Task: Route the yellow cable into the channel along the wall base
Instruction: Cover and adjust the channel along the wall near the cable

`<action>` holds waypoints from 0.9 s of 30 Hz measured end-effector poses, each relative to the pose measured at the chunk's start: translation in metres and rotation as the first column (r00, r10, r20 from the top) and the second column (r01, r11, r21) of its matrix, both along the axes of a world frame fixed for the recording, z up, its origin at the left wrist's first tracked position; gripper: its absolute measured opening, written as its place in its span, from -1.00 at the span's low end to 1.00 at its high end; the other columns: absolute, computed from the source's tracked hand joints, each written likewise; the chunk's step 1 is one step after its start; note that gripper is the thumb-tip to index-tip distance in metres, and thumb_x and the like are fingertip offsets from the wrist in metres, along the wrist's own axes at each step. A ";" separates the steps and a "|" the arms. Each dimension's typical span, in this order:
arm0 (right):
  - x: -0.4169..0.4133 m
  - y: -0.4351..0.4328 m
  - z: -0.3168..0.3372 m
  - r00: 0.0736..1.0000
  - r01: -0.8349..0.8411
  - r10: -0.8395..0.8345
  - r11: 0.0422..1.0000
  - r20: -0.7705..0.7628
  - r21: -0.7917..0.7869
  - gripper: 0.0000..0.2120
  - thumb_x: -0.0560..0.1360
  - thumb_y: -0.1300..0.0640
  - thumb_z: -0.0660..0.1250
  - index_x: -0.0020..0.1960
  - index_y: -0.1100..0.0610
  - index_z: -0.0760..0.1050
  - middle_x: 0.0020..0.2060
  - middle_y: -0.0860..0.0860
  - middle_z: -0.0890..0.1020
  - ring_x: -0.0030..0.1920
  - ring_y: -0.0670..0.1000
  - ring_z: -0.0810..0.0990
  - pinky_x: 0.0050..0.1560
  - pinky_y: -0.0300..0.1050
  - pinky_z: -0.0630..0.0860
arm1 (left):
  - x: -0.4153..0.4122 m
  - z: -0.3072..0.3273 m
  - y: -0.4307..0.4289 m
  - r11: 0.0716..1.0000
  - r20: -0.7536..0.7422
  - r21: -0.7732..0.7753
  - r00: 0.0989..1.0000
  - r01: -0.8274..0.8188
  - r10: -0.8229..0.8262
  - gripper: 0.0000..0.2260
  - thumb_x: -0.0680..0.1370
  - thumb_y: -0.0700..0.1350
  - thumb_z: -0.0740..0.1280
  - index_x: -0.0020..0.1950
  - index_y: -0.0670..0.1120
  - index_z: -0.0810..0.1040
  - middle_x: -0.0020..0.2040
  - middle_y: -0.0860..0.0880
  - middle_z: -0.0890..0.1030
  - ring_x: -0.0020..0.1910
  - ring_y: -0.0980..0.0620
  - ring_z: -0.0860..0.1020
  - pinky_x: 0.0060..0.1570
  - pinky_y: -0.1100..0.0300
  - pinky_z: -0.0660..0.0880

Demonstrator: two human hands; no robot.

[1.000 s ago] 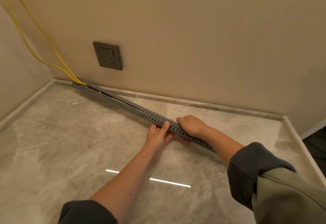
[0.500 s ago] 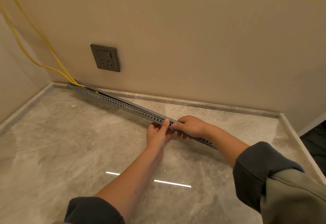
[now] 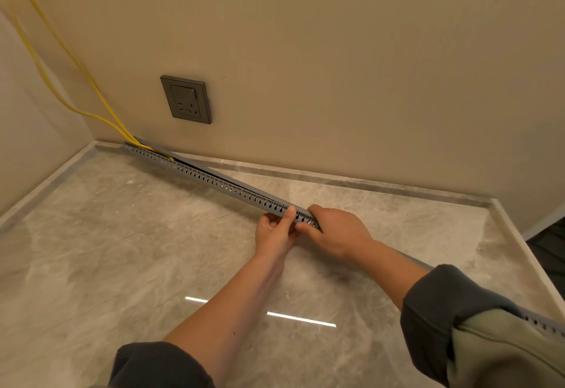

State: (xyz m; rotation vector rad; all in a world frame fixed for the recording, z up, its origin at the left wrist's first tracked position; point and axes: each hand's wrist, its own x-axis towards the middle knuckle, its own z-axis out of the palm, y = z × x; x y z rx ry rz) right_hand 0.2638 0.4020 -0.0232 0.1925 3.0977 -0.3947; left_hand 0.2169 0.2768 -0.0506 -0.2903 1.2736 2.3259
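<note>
My left hand (image 3: 276,231) and right hand (image 3: 339,231) sit side by side, both pinched onto the grey slotted channel (image 3: 214,180), thumbs on its near face. Toward me from the grip lies open marble floor (image 3: 122,250); beyond it the stone skirting (image 3: 367,184) and wall stand near, with floor between. Away to my left the channel angles off to meet the skirting in the corner below a grey socket (image 3: 186,99). There the yellow cable (image 3: 76,63), two strands down the wall, enters the channel's far end.
</note>
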 end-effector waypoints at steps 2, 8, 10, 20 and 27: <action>0.001 0.004 -0.001 1.000 -0.018 0.018 1.000 0.001 -0.009 -0.64 0.54 -0.30 0.06 -0.06 -0.01 0.33 -0.26 -0.08 0.50 -0.28 -0.01 0.46 -0.35 -0.10 0.26 | 0.000 -0.001 -0.002 0.999 -0.010 0.014 0.999 0.031 -0.031 -0.70 0.55 -0.20 0.35 0.23 -0.27 0.41 -0.01 -0.18 0.61 -0.09 -0.05 0.64 -0.18 0.16 0.64; 0.000 0.009 -0.002 1.000 -0.015 0.016 1.000 0.007 -0.021 -0.60 0.50 -0.35 0.06 -0.03 -0.04 0.40 -0.25 -0.09 0.54 -0.28 -0.05 0.49 -0.38 -0.15 0.27 | 0.002 -0.002 -0.006 0.997 0.014 0.038 0.997 0.072 -0.073 -0.70 0.57 -0.23 0.31 0.26 -0.32 0.40 0.04 -0.21 0.60 -0.05 -0.06 0.63 -0.18 0.17 0.63; 0.000 0.007 -0.003 1.000 -0.013 0.014 1.000 0.017 -0.025 -0.59 0.48 -0.36 0.06 -0.01 -0.05 0.41 -0.25 -0.10 0.53 -0.28 -0.06 0.49 -0.38 -0.17 0.28 | 0.001 -0.001 -0.007 0.996 0.027 0.036 0.997 0.077 -0.078 -0.69 0.56 -0.28 0.30 0.27 -0.35 0.39 0.09 -0.26 0.59 -0.03 -0.08 0.63 -0.17 0.15 0.63; -0.013 -0.013 0.009 0.989 0.060 -0.058 0.998 0.138 -0.010 -0.77 0.52 -0.07 0.24 0.01 0.09 0.45 -0.09 0.02 0.56 -0.13 0.04 0.50 -0.22 -0.09 0.38 | -0.002 -0.004 0.002 0.999 0.069 -0.036 0.998 -0.008 0.011 -0.67 0.54 -0.32 0.33 0.27 -0.32 0.37 0.12 -0.27 0.55 0.04 -0.14 0.58 -0.11 0.09 0.63; -0.013 -0.019 0.013 0.991 0.026 -0.042 0.993 0.128 0.119 -0.73 0.57 -0.02 0.20 0.09 0.18 0.46 -0.03 0.12 0.58 -0.06 0.13 0.53 -0.22 -0.08 0.34 | -0.004 -0.001 0.003 0.998 0.114 -0.066 0.993 -0.026 0.033 -0.65 0.53 -0.32 0.34 0.29 -0.34 0.36 0.13 -0.29 0.56 -0.01 -0.13 0.59 -0.24 0.12 0.60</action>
